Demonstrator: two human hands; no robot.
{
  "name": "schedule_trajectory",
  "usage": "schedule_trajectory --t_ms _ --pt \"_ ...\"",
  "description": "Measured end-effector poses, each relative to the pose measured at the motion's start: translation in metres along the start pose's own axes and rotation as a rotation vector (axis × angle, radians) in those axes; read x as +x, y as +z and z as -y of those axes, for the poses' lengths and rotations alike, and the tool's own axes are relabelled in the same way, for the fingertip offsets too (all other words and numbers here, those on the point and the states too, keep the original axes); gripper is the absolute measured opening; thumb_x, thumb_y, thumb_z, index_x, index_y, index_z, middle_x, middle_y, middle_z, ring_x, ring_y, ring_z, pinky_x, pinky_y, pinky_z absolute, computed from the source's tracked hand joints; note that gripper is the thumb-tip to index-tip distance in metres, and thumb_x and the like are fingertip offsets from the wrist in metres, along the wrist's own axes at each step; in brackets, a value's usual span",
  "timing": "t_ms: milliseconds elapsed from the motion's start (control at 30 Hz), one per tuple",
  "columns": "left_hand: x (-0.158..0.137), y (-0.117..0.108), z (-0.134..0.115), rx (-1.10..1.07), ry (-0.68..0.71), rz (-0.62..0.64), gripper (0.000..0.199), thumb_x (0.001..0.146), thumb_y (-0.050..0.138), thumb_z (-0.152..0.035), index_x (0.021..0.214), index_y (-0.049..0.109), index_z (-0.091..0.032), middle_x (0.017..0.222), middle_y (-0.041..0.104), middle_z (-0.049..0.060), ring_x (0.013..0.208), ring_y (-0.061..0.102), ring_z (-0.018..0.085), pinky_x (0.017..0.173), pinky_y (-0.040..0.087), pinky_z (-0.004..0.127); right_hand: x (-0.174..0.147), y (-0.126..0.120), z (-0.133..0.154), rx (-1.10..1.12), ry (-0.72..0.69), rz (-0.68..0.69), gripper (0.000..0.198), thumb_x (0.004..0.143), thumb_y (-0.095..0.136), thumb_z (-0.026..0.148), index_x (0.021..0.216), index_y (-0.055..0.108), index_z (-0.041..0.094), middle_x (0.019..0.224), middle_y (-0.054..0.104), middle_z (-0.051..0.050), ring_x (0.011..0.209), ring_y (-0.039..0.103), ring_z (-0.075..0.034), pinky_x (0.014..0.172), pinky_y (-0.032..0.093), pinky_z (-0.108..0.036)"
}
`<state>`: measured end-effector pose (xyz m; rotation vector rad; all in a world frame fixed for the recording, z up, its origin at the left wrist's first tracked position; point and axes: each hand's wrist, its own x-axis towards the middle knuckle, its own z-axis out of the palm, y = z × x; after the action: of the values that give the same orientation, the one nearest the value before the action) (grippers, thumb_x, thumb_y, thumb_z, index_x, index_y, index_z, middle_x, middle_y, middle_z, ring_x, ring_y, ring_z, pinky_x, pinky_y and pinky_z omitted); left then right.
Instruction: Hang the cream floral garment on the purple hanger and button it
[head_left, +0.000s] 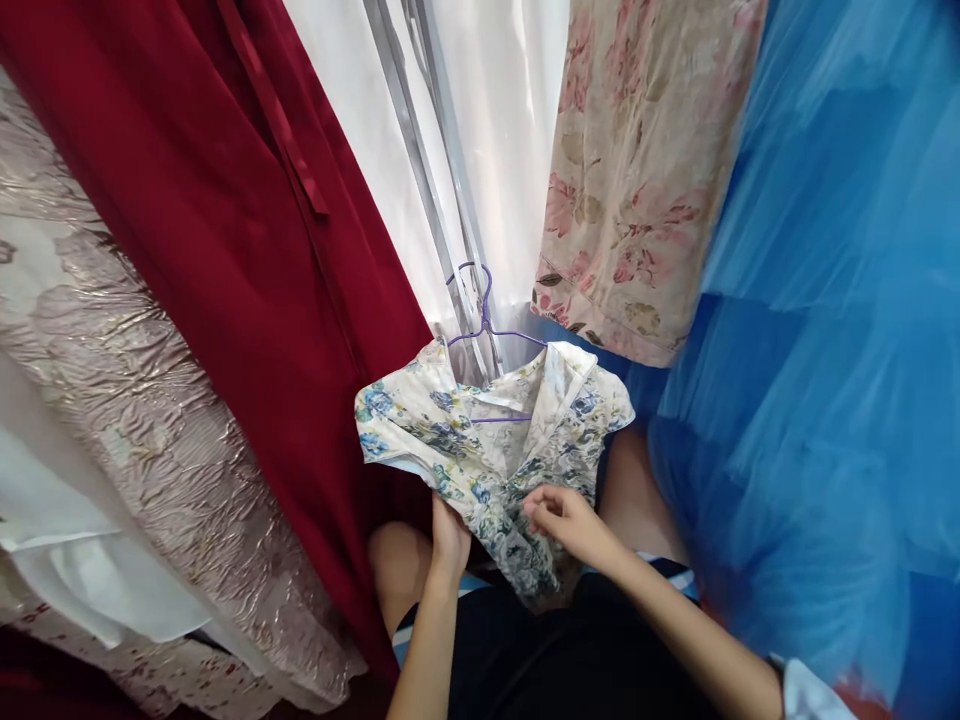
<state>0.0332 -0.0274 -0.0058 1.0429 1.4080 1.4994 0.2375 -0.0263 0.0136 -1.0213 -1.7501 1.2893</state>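
A white blouse with blue and green floral print [472, 480] hangs spread open at the neck on a purple hanger [486, 310], in front of my lap. My left hand [450, 538] grips the left side edge of the blouse, with its fingers hidden behind the cloth. Over the blouse's front, just below the V of the neckline, my right hand [562, 518] is closed with the fingers curled toward the thumb. Whether cloth or something small sits between those fingertips is too small to tell. The lower end of the blouse bunches against my dark clothing.
Long garments hang all around: a dark red one [247, 230] and a textured pinkish one [172, 440] at left, a white one with grey ribbons [510, 130] ahead, a beige floral one [637, 190], and blue tulle [810, 330] at right. My bare knees flank the blouse.
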Motion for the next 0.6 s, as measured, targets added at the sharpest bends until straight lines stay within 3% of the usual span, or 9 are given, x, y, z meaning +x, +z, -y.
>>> schedule_trajectory --t_ms 67,133,200,267,400,600 --pt "-0.014 -0.002 0.014 -0.123 0.018 -0.100 0.085 0.091 0.007 -0.081 0.138 0.057 -0.029 0.144 0.058 0.009 0.133 0.056 0.024 0.106 0.050 0.039 0.010 0.004 -0.006 -0.101 0.013 -0.062 0.027 0.091 0.059 0.039 0.095 0.070 0.014 0.071 0.072 -0.006 0.064 0.064 -0.020 0.061 0.043 -0.027" --pt "-0.028 0.001 0.024 -0.212 0.021 -0.172 0.077 0.087 0.032 -0.083 0.136 0.059 -0.030 0.138 0.063 0.007 0.134 0.055 0.025 0.108 0.050 0.037 0.017 0.009 -0.007 -0.182 0.026 -0.123 0.024 0.087 0.065 0.038 0.092 0.071 0.015 0.070 0.071 -0.006 0.065 0.063 -0.021 0.061 0.039 -0.028" --pt "-0.037 0.007 0.029 -0.200 0.030 -0.153 0.067 0.079 0.068 -0.064 0.135 0.060 -0.027 0.131 0.068 0.008 0.133 0.057 0.028 0.111 0.048 0.039 0.019 0.011 -0.007 -0.263 0.028 -0.177 0.022 0.085 0.068 0.038 0.088 0.070 0.017 0.069 0.071 -0.005 0.067 0.063 -0.022 0.062 0.035 -0.028" --pt "-0.042 0.014 0.029 -0.159 0.059 -0.118 0.065 0.073 0.080 -0.044 0.132 0.063 -0.024 0.126 0.071 0.008 0.131 0.058 0.029 0.113 0.047 0.040 0.020 0.011 -0.006 -0.313 0.018 -0.208 0.020 0.088 0.064 0.037 0.082 0.069 0.018 0.068 0.070 -0.005 0.068 0.062 -0.022 0.063 0.034 -0.028" --pt "-0.042 0.019 0.027 -0.127 0.086 -0.172 0.057 0.074 0.080 -0.038 0.126 0.066 -0.021 0.128 0.070 0.009 0.128 0.061 0.029 0.112 0.047 0.042 0.021 0.006 -0.009 -0.324 0.012 -0.228 0.028 0.092 0.056 0.037 0.076 0.067 0.018 0.066 0.069 -0.004 0.065 0.062 -0.020 0.064 0.037 -0.027" --pt "-0.042 0.010 0.032 -0.113 0.086 -0.162 0.052 0.076 0.078 -0.038 0.123 0.064 -0.020 0.126 0.070 0.010 0.131 0.058 0.030 0.114 0.045 0.041 0.028 0.010 -0.019 -0.206 -0.016 -0.241 0.019 0.085 0.062 0.035 0.085 0.068 0.017 0.060 0.064 0.000 0.058 0.058 -0.017 0.059 0.037 -0.025"
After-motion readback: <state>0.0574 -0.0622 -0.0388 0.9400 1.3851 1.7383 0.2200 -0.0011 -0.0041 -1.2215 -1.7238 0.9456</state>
